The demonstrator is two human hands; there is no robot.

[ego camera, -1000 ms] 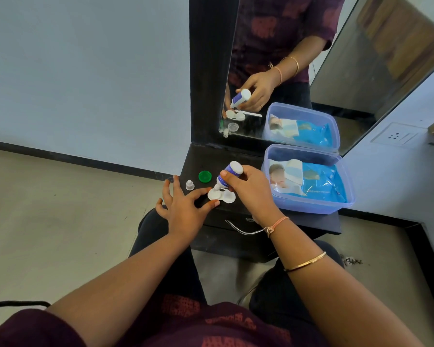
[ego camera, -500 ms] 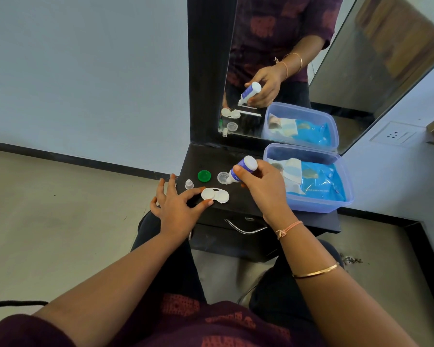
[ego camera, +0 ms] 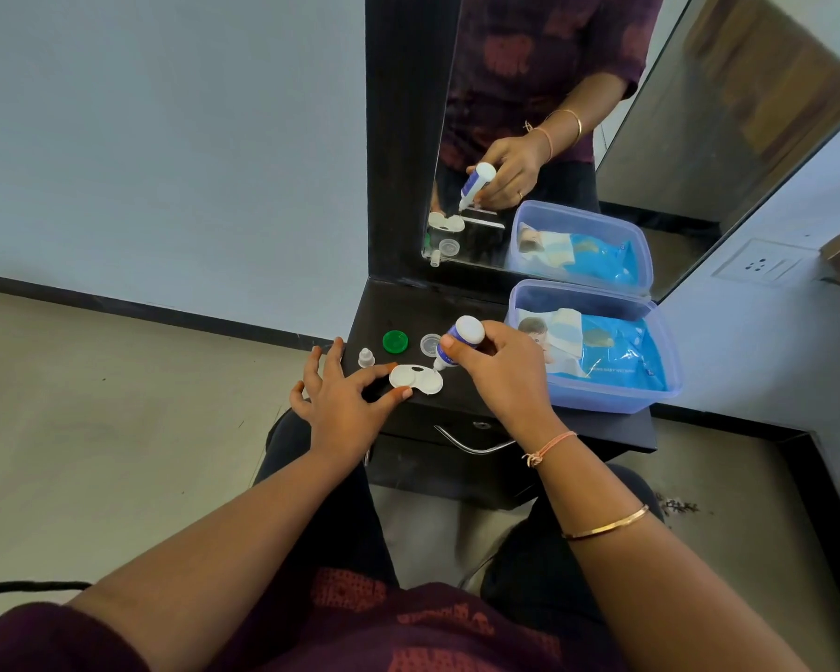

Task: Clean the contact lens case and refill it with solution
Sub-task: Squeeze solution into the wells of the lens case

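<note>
While the right hand (ego camera: 500, 368) tips the solution bottle (ego camera: 458, 342) nozzle-down, its fingers and thumb wrapped round the body, the refilling step looks to be the one in hand. The contact lens case (ego camera: 415, 378) lies flat near the front edge of the dark shelf (ego camera: 398, 308) with both wells uncapped. The bottle's nozzle sits just at the far side of its right well. The left hand (ego camera: 345, 400) steadies the case, index tip at the far rim of the left well and thumb tip at the near rim, pinching it lightly. Its other fingers are spread apart towards the shelf's left edge. Whether any liquid is running, or already stands in either well, cannot be told from here. Just beyond the case lie a green cap (ego camera: 395, 341), a clear cap (ego camera: 430, 342) and, further left, a small white cap (ego camera: 366, 357). A plastic box (ego camera: 602, 397) holding a blue packet stands to the right. The next move likely calls for a gentle squeeze with the nozzle centred over one well. The left hand must hold the light case flat, and then the nozzle shifts sideways to the other well.
</note>
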